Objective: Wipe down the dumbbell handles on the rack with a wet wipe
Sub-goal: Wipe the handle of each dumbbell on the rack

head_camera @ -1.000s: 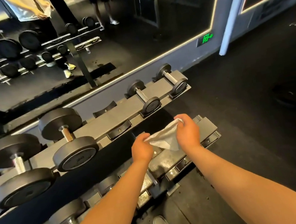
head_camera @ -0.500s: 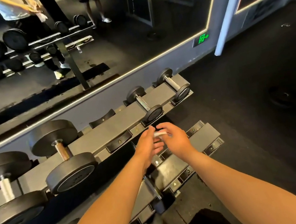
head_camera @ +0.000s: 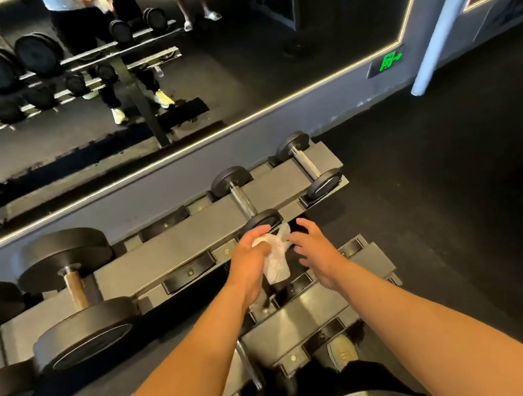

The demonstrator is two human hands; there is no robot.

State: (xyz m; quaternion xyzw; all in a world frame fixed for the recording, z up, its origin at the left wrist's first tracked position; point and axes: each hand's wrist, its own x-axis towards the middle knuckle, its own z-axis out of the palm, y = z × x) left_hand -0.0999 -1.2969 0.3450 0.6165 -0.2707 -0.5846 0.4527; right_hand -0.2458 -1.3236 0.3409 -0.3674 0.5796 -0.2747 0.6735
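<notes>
My left hand [head_camera: 251, 260] grips a crumpled white wet wipe [head_camera: 275, 255] just below the near head of a small dumbbell [head_camera: 243, 197] on the upper shelf of the grey rack [head_camera: 172, 245]. My right hand [head_camera: 317, 250] hovers beside the wipe with fingers spread and holds nothing. A second small dumbbell [head_camera: 308, 165] lies at the shelf's right end, its metal handle bare. A large dumbbell [head_camera: 76, 293] sits on the left with a shiny handle.
A mirror [head_camera: 164, 59] runs along the wall behind the rack and reflects the rack and two people. The lower shelf [head_camera: 305, 320] is under my arms, with my shoe [head_camera: 342, 350] below it. Dark rubber floor [head_camera: 457, 202] stretches to the right.
The wipe was stretched between both hands, then bunched up. Now my left hand alone holds it, and my right hand has let go and opened. Both hands moved up toward the upper shelf.
</notes>
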